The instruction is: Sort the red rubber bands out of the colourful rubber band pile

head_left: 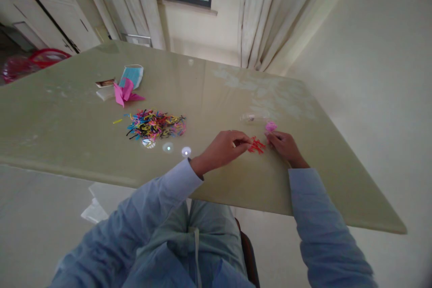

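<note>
1. Red strips (258,145) lie in a small, loose pile on the greenish table (216,94), directly between the person's two hands.
2. Left hand (221,149) is at the left edge of that pile, thumb and forefinger brought close at the tips; I cannot tell whether a strip is pinched between them.
3. Right hand (285,146) is just to the right of the pile, its fingers curled and the thumb near the forefinger; whether they grip anything cannot be told either.
4. Pink bunch (271,126) sits just beyond the right fingertips.
5. Clear object (251,118), perhaps a small bottle or bag, lies beyond the red strips; a mark near its left end may be a label, but is too blurred to read.
6. Multicoloured pile (155,123), well to the left, mixes black, yellow, blue, pink and red strips, with a yellow strip (117,121) apart on its left side.
7. Pale blue face mask (135,74) lies behind it, partly covered by a folded magenta piece (125,92).
8. Small brown-and-white packet (105,83) lies left of the mask; any lettering on it is too small to make out. White packet (106,93) lies just in front of it.
</note>
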### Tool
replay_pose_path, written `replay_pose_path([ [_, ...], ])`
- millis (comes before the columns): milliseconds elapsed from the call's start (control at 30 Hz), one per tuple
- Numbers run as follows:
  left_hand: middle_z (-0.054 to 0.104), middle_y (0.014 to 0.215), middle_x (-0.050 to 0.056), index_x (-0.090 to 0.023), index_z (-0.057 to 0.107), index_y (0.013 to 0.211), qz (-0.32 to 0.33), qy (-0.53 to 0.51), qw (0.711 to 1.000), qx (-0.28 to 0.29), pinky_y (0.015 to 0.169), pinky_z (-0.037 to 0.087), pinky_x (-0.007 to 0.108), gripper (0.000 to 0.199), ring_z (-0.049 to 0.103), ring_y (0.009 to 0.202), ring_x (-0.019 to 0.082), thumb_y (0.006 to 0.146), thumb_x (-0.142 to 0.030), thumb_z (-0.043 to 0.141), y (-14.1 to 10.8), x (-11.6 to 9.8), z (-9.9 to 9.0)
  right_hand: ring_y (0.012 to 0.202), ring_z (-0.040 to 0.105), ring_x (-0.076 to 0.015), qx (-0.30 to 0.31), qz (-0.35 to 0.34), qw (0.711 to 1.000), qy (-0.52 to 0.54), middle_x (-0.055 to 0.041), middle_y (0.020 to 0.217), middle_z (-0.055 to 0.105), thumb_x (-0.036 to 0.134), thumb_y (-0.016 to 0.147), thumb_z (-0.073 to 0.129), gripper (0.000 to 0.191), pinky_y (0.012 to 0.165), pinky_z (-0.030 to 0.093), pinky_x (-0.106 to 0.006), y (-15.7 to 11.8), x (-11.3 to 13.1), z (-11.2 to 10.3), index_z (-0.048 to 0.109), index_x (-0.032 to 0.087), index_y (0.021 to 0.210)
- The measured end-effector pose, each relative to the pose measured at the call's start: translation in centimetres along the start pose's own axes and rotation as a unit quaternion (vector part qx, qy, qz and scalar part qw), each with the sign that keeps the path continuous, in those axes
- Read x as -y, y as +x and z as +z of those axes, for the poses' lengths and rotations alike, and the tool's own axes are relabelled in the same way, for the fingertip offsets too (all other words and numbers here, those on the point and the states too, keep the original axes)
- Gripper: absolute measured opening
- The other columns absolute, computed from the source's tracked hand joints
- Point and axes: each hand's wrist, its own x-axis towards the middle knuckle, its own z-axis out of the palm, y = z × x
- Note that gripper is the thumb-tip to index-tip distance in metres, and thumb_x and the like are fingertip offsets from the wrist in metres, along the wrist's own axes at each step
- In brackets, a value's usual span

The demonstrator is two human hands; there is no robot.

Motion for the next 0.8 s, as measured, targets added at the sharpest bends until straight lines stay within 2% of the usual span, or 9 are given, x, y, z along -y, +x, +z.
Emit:
replay_pose_path([
  [100,0.076,0.092,0.007,-0.018,0.078,0.09,0.016,0.096,0.995,0.036,0.077,0.048,0.028,0.02,0.066,0.08,0.016,0.09,-0.021,0.058,1.8,1.3,1.5,0.054,0.045,-0.0135,0.002,-0.015,1.0,-0.01,-0.0002,0.054,0.05,0.061,0.087,0.047,0.052,0.056,0.034,-0.027,0.1,-0.2,0.1,0.054,0.019,0.058],
  [233,0.076,0.092,0.009,-0.017,0.078,0.091,0.004,0.173,0.983,0.062,0.08,0.048,0.031,0.025,0.066,0.082,0.019,0.093,-0.024,0.053,3.5,3.0,2.7,0.057,0.045,-0.0137,-0.002,-0.04,0.999,-0.012,-0.0003,0.056,0.048,0.061,0.088,0.046,0.052,0.058,0.034,-0.027,0.1,-0.4,0.2,0.051,0.02,0.056],
  [333,0.076,0.096,0.011,-0.017,0.078,0.093,-0.011,0.211,0.975,0.067,0.082,0.049,0.033,0.03,0.068,0.086,0.022,0.096,-0.026,0.05,3.8,3.4,3.5,0.057,0.044,-0.0134,0.001,-0.044,0.999,-0.015,-0.0003,0.056,0.046,0.061,0.088,0.046,0.052,0.058,0.033,-0.027,0.1,-0.5,0.2,0.048,0.02,0.056],
  [467,0.074,0.108,0.011,-0.02,0.075,0.11,-0.016,0.217,0.973,0.071,0.086,0.05,0.034,0.032,0.068,0.096,0.023,0.099,-0.027,0.046,3.5,3.4,4.1,0.057,0.041,-0.013,0.0,-0.041,0.999,-0.017,0.0,0.057,0.043,0.06,0.088,0.046,0.052,0.057,0.031,-0.027,0.0,-0.2,0.2,0.044,0.02,0.055],
  [600,0.073,0.108,0.012,-0.019,0.072,0.112,-0.033,0.245,0.967,0.065,0.086,0.05,0.034,0.03,0.067,0.099,0.024,0.096,-0.027,0.048,2.8,3.8,3.0,0.057,0.041,-0.0125,-0.004,-0.03,0.999,-0.013,0.0008,0.056,0.043,0.062,0.087,0.047,0.052,0.057,0.031,-0.027,-0.1,0.0,0.1,0.044,0.02,0.056],
  [800,0.07,0.092,0.013,-0.015,0.068,0.092,-0.077,0.303,0.949,0.031,0.075,0.047,0.036,0.025,0.064,0.087,0.024,0.094,-0.031,0.049,1.4,5.7,-1.0,0.053,0.041,-0.013,-0.025,0.014,1.0,-0.011,0.0009,0.052,0.044,0.066,0.084,0.049,0.054,0.054,0.031,-0.028,-0.2,0.6,-0.1,0.053,0.019,0.056],
])
